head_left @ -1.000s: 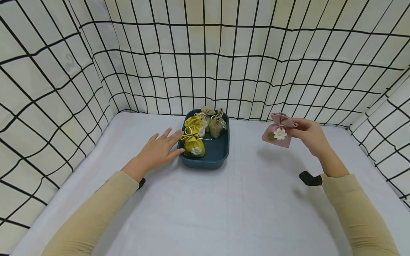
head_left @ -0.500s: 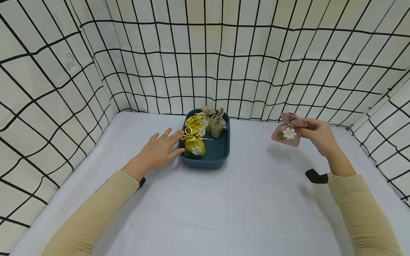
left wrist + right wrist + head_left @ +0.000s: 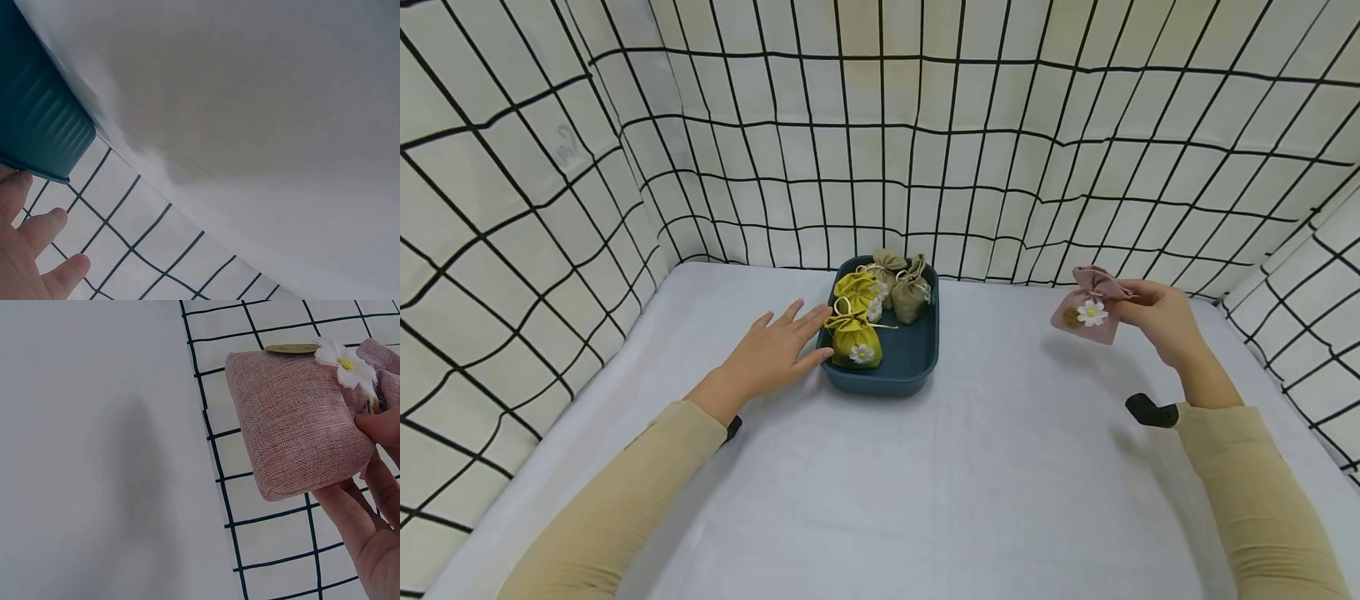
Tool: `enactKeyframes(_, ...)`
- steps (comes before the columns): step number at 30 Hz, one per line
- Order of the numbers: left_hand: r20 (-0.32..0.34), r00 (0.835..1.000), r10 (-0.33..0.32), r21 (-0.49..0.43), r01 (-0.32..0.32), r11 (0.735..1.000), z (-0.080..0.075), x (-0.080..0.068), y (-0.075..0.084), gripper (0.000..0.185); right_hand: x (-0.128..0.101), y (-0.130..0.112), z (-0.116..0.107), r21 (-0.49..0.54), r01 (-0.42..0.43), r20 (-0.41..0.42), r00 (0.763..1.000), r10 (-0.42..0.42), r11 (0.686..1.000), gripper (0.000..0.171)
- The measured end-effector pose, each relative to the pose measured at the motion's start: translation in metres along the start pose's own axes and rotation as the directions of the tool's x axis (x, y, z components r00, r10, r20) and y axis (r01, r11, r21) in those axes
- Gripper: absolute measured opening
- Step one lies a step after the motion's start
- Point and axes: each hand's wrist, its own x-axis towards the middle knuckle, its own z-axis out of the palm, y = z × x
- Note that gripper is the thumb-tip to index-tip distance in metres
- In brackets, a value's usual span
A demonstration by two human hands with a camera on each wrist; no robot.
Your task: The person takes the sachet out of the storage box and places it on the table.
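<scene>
Left of centre, the left hand (image 3: 772, 357) lies flat with straight fingers against the dark teal plastic tray (image 3: 917, 367), where two yellow and two olive cloth pouches sit. At the right, the right hand (image 3: 1161, 318) pinches the pink linen drawstring pouch (image 3: 1086, 309) in mid-air, well apart from the tray, so its placing looks undone.
</scene>
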Motion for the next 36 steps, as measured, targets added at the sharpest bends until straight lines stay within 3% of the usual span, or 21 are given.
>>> enactKeyframes(5,-0.001,1.000,-0.002,0.006,0.002,1.000,0.001,0.000,-0.001,0.071,0.001,0.004,-0.002,0.030,-0.001,0.001,1.000,0.001,1.000,0.023)
enactKeyframes(10,0.003,1.000,-0.004,0.008,0.004,1.000,0.001,0.000,0.000,0.071,0.003,0.009,-0.002,0.029,-0.006,0.008,1.000,0.005,1.000,0.026)
enactKeyframes(17,0.000,1.000,-0.003,0.003,0.003,1.000,0.002,0.000,0.000,0.072,0.007,0.018,-0.004,0.066,-0.015,0.005,1.000,0.015,0.998,0.017)
enactKeyframes(28,0.001,1.000,-0.005,-0.002,0.005,1.000,0.002,0.000,0.000,0.071,0.015,0.035,-0.005,0.073,-0.026,0.018,1.000,0.024,0.997,0.021)
enactKeyframes(36,0.004,1.000,-0.004,-0.007,0.004,1.000,0.003,0.001,-0.001,0.071,0.019,0.039,-0.005,0.040,-0.057,0.016,0.998,0.056,0.998,0.038)
